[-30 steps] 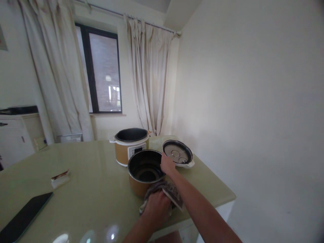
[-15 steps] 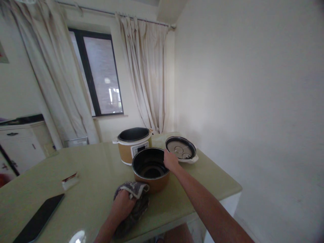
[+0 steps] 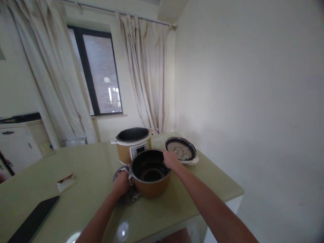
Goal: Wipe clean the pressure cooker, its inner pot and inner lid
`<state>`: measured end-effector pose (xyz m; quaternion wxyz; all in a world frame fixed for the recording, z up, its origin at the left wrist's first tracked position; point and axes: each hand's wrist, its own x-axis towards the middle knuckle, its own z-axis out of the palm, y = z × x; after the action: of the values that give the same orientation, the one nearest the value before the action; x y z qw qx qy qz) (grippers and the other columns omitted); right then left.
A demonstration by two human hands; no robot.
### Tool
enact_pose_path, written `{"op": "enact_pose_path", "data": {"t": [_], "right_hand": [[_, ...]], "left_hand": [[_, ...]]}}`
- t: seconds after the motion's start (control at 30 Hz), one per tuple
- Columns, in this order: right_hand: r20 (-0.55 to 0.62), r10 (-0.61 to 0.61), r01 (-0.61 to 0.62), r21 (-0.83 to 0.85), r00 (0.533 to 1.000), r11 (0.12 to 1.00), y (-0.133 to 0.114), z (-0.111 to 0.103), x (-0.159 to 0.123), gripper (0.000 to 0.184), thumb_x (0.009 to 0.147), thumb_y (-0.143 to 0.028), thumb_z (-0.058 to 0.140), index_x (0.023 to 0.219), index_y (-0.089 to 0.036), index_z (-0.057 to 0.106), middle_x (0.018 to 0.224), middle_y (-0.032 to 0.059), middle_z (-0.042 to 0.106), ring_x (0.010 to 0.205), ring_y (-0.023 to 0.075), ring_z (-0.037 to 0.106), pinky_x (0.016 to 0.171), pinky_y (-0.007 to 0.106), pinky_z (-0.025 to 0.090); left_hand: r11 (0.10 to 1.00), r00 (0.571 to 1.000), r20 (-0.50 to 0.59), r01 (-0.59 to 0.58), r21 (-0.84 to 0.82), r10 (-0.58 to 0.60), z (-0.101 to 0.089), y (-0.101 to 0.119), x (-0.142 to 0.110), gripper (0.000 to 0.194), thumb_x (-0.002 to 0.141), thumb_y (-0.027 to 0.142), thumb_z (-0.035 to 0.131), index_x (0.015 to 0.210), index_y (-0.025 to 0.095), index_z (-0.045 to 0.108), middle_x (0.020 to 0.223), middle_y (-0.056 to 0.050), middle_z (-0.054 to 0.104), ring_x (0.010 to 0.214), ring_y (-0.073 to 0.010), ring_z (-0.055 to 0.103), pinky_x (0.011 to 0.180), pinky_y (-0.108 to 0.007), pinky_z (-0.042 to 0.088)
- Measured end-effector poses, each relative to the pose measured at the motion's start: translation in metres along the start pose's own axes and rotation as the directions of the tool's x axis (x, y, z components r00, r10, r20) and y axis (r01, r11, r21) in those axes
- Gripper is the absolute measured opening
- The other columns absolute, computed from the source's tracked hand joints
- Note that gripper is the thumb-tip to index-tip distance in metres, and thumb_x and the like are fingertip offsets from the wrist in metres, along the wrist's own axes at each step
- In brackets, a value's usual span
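Note:
A brown inner pot (image 3: 151,189) with a dark inside stands on the green tabletop (image 3: 91,162). My right hand (image 3: 170,159) grips its rim on the right side, fingers hooked over the edge. Against the pot's left outer wall, my left hand (image 3: 122,184) presses a bunched grey patterned cloth (image 3: 129,196), its fingers closed round the fabric. Just behind the pot is the brown and white rice cooker body (image 3: 124,153), uncovered, with a control panel facing me. To the right of it lies the cooker's lid (image 3: 181,149), inner side up.
A dark phone or tablet (image 3: 34,219) lies at the left front of the table, near a small white packet (image 3: 65,182). A pale wall (image 3: 248,111) borders the table on the right. Curtains (image 3: 144,71) and a window (image 3: 101,74) are behind.
My left hand has moved the cloth up and away from me, from in front of the pot to its left side. My right hand keeps its grip on the rim.

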<state>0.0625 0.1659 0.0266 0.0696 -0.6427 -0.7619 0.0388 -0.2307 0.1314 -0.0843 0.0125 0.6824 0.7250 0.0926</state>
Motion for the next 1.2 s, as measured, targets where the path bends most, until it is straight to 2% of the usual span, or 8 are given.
{"op": "enact_pose_path", "data": {"t": [0.1, 0.23, 0.53, 0.73, 0.9, 1.0, 1.1, 1.2], "right_hand": [[0.007, -0.07, 0.07, 0.01, 0.997, 0.997, 0.005, 0.0, 0.005, 0.05, 0.095, -0.013, 0.06, 0.143, -0.025, 0.058, 0.131, 0.015, 0.074, 0.123, 0.0301, 0.071, 0.096, 0.036, 0.053], [0.007, -0.076, 0.076, 0.022, 0.997, 0.997, 0.006, 0.002, 0.005, 0.056, 0.096, -0.011, 0.057, 0.149, -0.03, 0.056, 0.132, 0.0131, 0.074, 0.122, 0.0294, 0.072, 0.095, 0.036, 0.054], [0.012, 0.003, -0.004, 0.058, 1.0, 0.998, 0.0, 0.006, 0.005, 0.06, 0.099, -0.012, 0.051, 0.156, -0.03, 0.05, 0.132, 0.015, 0.074, 0.121, 0.0307, 0.073, 0.093, 0.038, 0.055], [0.012, 0.018, -0.018, 0.072, 1.0, 0.997, -0.001, 0.007, 0.005, 0.059, 0.101, -0.014, 0.049, 0.157, -0.031, 0.049, 0.133, 0.017, 0.072, 0.121, 0.0342, 0.072, 0.092, 0.043, 0.057], [0.014, -0.009, 0.008, 0.077, 1.0, 0.997, -0.002, 0.007, 0.005, 0.058, 0.101, -0.013, 0.05, 0.155, -0.033, 0.051, 0.131, 0.0145, 0.073, 0.122, 0.0323, 0.072, 0.095, 0.041, 0.055], [0.0, 0.002, -0.002, 0.081, 1.0, 0.997, -0.005, 0.008, 0.005, 0.055, 0.101, -0.012, 0.048, 0.153, -0.029, 0.052, 0.131, 0.0155, 0.073, 0.122, 0.0322, 0.072, 0.095, 0.041, 0.055], [-0.012, 0.02, -0.019, 0.084, 1.0, 0.996, -0.008, 0.009, 0.004, 0.052, 0.101, -0.011, 0.046, 0.15, -0.026, 0.053, 0.131, 0.0171, 0.073, 0.122, 0.033, 0.071, 0.094, 0.041, 0.055], [-0.014, 0.03, -0.029, 0.085, 0.999, 0.996, -0.008, 0.007, 0.002, 0.051, 0.101, -0.012, 0.048, 0.149, -0.027, 0.054, 0.13, 0.0162, 0.073, 0.121, 0.0324, 0.072, 0.094, 0.041, 0.055]], "left_hand": [[0.999, 0.999, 0.01, -0.051, -0.003, 0.051, -0.003, 0.0, 0.004, 0.041, 0.097, 0.014, 0.049, 0.136, 0.014, 0.064, 0.144, -0.017, 0.065, 0.138, -0.026, 0.058, 0.111, -0.035, 0.045], [0.992, 0.993, 0.031, -0.112, 0.06, 0.11, -0.014, 0.01, 0.0, 0.049, 0.098, 0.015, 0.049, 0.144, 0.019, 0.062, 0.156, -0.017, 0.055, 0.145, -0.0318, 0.051, 0.109, -0.043, 0.048], [0.985, 0.998, 0.007, -0.061, 0.161, 0.06, -0.02, 0.011, -0.064, 0.04, 0.091, 0.011, 0.051, 0.124, 0.013, 0.074, 0.142, -0.018, 0.065, 0.14, -0.0311, 0.056, 0.107, -0.039, 0.051], [0.982, 0.99, -0.001, -0.139, 0.126, 0.14, -0.018, 0.013, -0.095, 0.04, 0.088, 0.013, 0.058, 0.123, 0.018, 0.076, 0.141, -0.014, 0.068, 0.141, -0.03, 0.055, 0.111, -0.038, 0.048], [0.976, 0.979, 0.014, -0.202, 0.086, 0.201, -0.017, 0.019, -0.111, 0.035, 0.083, 0.013, 0.062, 0.112, 0.021, 0.08, 0.136, -0.013, 0.072, 0.139, -0.0322, 0.056, 0.113, -0.042, 0.046], [0.954, 0.954, 0.007, -0.3, 0.011, 0.3, -0.01, 0.034, -0.122, 0.035, 0.078, 0.013, 0.066, 0.107, 0.024, 0.081, 0.129, -0.011, 0.074, 0.133, -0.0319, 0.059, 0.112, -0.042, 0.046], [0.914, 0.917, 0.014, -0.397, -0.08, 0.399, 0.0, 0.065, -0.133, 0.038, 0.074, 0.016, 0.071, 0.108, 0.029, 0.081, 0.126, -0.009, 0.075, 0.127, -0.0311, 0.061, 0.106, -0.04, 0.049], [0.921, 0.926, -0.019, -0.378, -0.093, 0.378, 0.009, 0.099, -0.137, 0.049, 0.076, 0.019, 0.072, 0.123, 0.033, 0.076, 0.13, -0.008, 0.073, 0.126, -0.0321, 0.062, 0.098, -0.04, 0.052]]}}
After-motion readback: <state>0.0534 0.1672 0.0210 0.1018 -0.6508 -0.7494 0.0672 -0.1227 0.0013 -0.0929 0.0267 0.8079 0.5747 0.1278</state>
